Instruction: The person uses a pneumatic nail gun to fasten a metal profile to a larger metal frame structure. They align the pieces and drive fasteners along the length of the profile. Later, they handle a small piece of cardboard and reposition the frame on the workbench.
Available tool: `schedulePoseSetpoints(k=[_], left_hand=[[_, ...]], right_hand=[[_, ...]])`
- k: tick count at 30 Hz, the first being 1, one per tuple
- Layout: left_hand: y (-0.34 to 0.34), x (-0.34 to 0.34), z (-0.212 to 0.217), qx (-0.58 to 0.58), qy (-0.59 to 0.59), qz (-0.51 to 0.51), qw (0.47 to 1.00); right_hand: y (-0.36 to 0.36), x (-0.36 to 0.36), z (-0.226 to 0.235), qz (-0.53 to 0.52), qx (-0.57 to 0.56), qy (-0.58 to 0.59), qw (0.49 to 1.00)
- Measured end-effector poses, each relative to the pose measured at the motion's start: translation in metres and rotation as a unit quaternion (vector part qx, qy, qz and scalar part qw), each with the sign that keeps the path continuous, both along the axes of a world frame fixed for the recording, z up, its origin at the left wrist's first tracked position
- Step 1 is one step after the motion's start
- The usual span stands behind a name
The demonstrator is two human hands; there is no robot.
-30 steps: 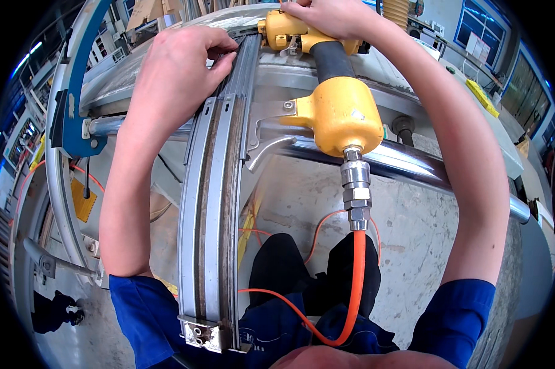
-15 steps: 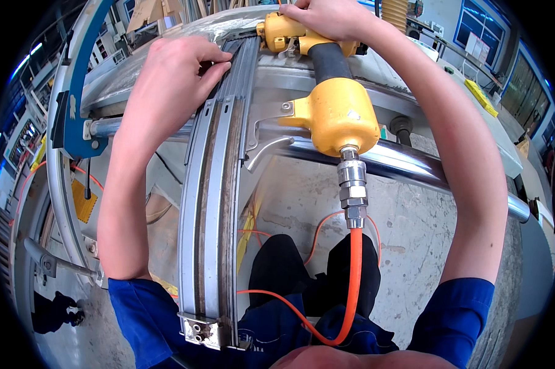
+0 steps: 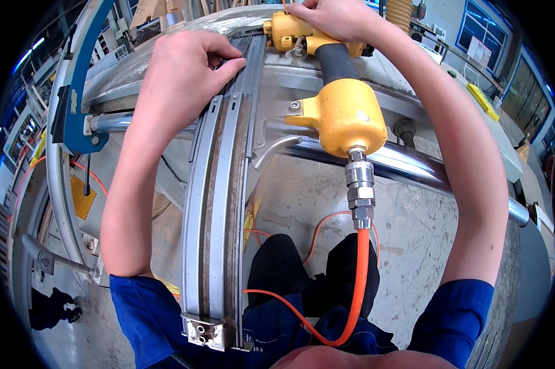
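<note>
A yellow pneumatic nail gun [image 3: 351, 114] with a black grip lies turned with its air inlet toward me. My right hand [image 3: 342, 18] rests closed over the gun's far yellow body. The long grey metal magazine [image 3: 215, 215] runs from the gun's far end back toward my lap, its steel end piece [image 3: 207, 332] nearest me. At the far part of the magazine, my left hand [image 3: 182, 74] has thumb and forefinger pinched together; what they hold, if anything, I cannot make out. From a metal coupling [image 3: 358, 184] on the gun, an orange air hose [image 3: 362, 264] curves down.
Chrome pipe [image 3: 406, 169] runs crosswise beneath the gun, in front of a grey work surface [image 3: 124, 86]. A blue curved frame [image 3: 78, 92] rises at left. Orange hose also trails over the concrete floor [image 3: 406, 246]. A yellow object [image 3: 483, 101] lies on the right-hand surface.
The gun and its magazine have shifted slightly to the right. My left hand has moved a little right with them, still pinched. My right hand stays on the gun.
</note>
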State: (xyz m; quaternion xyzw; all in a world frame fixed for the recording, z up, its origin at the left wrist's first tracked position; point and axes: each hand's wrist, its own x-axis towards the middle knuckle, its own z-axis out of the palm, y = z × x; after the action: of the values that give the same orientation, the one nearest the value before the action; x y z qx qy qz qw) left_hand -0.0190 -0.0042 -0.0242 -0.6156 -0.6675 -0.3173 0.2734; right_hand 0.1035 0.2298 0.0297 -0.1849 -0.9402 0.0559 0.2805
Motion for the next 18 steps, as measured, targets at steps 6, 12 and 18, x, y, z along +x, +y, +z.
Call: schedulePoseSetpoints(k=[6, 12, 18], left_hand=[[0.004, -0.001, 0.002, -0.001, 0.033, 0.003, 0.999], [0.010, 0.004, 0.010, -0.026, 0.119, 0.024, 0.992], [0.007, 0.012, 0.013, -0.058, 0.180, 0.074, 0.979]], right_hand=[[0.002, 0.000, 0.000, 0.001, -0.003, 0.010, 1.000], [0.001, 0.004, -0.001, 0.006, 0.023, 0.014, 1.000], [0.005, 0.002, -0.001, 0.033, 0.015, 0.018, 0.999]])
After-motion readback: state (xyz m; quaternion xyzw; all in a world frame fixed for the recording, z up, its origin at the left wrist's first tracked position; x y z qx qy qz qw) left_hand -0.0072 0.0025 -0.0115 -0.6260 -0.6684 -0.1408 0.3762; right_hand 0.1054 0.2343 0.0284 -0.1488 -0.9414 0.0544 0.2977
